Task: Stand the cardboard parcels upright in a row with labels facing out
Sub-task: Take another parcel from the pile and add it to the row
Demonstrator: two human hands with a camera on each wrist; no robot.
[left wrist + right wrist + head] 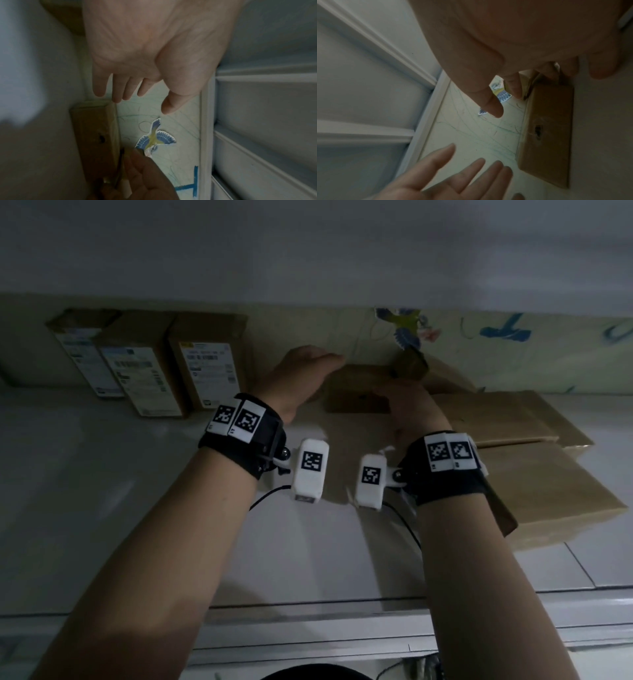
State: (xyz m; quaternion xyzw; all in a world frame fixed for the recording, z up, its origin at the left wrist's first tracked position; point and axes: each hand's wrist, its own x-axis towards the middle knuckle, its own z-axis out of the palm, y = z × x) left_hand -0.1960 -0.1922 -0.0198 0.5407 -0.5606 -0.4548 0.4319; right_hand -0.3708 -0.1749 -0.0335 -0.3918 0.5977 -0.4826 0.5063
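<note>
A plain brown cardboard parcel [356, 393] with a small hole in its face lies flat against the back wall, no label showing. My right hand [404, 397] lies over its right end, the fingers [514, 88] curled onto that end beside a raised loose flap [409, 364]. My left hand [325, 362] hovers open with straight fingers [118, 94] just off the parcel's [96, 135] left end, not touching it. Three parcels [144, 371] stand upright in a row at the back left, white labels facing me.
Stacked flat brown parcels [507, 422] lie to the right, with a larger one [555, 494] nearer me. The wall [479, 350] behind carries a bird sticker [156, 139] and blue scribbles. The white surface [102, 508] runs to a front edge near my body.
</note>
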